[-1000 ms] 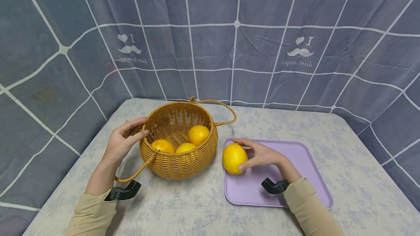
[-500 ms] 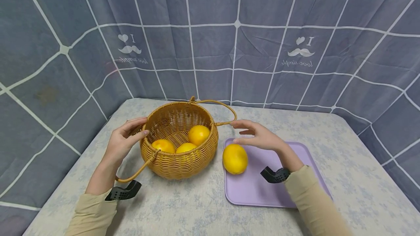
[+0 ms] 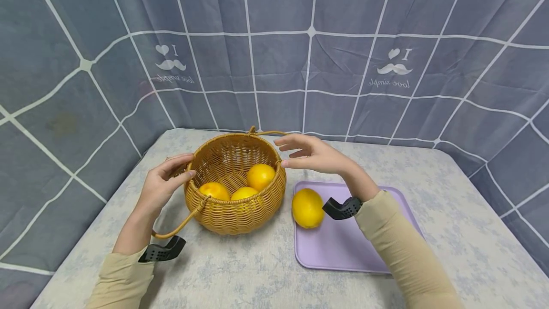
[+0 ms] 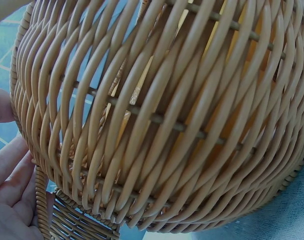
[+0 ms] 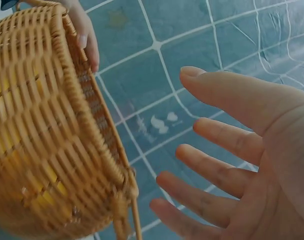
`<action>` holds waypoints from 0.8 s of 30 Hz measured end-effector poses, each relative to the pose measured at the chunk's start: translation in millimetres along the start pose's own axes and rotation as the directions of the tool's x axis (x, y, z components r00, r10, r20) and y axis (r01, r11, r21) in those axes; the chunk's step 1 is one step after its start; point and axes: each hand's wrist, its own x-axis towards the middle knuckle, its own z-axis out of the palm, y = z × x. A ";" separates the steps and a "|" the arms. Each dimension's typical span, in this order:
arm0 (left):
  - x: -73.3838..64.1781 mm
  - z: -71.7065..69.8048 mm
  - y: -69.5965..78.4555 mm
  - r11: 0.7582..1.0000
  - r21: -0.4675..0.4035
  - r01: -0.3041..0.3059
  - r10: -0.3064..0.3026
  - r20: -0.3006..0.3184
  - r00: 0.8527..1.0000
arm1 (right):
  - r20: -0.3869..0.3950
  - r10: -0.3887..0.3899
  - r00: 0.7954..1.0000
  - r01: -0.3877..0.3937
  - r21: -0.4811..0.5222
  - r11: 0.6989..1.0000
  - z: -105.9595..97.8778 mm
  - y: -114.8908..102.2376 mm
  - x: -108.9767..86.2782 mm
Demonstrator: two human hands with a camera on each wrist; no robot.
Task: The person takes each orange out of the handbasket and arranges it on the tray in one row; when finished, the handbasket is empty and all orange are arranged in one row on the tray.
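A round wicker basket stands on the table with three oranges inside. My left hand holds the basket's left rim, its fingertips and thumb at the edge; in the left wrist view its fingers lie beside the weave near a handle. My right hand hovers at the basket's right rim, over the far handle. Its fingers are spread and relaxed with nothing in them, as the right wrist view shows. Another orange sits on the left part of a purple tray, below the right hand.
One basket handle hangs out at the near left, beside the left wrist. The other handle sticks out at the far right, partly hidden by the right hand. A grey-blue checked curtain rises behind the pale patterned table.
My right hand has let go of the orange on the tray, risen, and moved up and left to the basket's right rim. The left hand and basket have stayed put.
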 end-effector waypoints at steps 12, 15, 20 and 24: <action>-0.3 0.4 0.3 1.000 0.013 0.008 -0.008 0.002 1.000 | 0.068 0.037 0.997 -0.039 0.036 0.999 8.8 -21.5 48.2; -0.1 0.1 -0.3 1.000 0.019 0.009 -0.009 0.002 1.000 | 0.089 0.045 0.995 -0.047 0.026 0.999 11.9 -24.1 59.3; 0.6 -0.8 -2.2 1.000 0.021 0.005 -0.005 0.003 1.000 | 0.139 0.080 0.987 -0.085 0.034 0.996 17.8 -24.4 77.0; 0.4 -1.5 -2.5 0.999 0.036 0.007 -0.007 0.005 1.000 | 0.202 0.088 0.975 -0.098 0.037 0.995 23.3 -21.8 89.7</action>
